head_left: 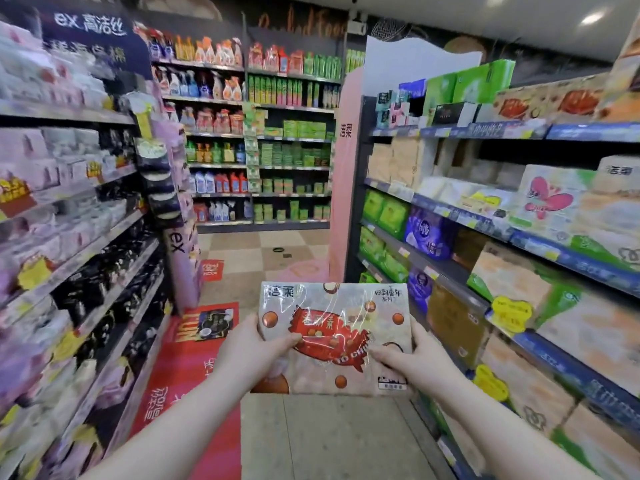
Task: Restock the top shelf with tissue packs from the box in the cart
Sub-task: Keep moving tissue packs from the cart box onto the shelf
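The tissue pack (334,336) hides the fingers of my left hand (254,348) and right hand (414,362). The bottom edge cuts my forearms (166,431). The left shelves (104,237) are blurred, price tags (431,271) unreadable.

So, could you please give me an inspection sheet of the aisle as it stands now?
Surface: blue-railed top shelf on the right, stocked with green and printed packs.
Job's things: clear-wrapped tissue pack with red candy print, held mid-aisle; cart and box not in view.
Clutter: small dark ring on the tiled floor.
Hands: left hand and right hand each grip a side of the pack.
Cables: nothing seen.
Surroundings: stocked shelves on both sides; red floor sticker.
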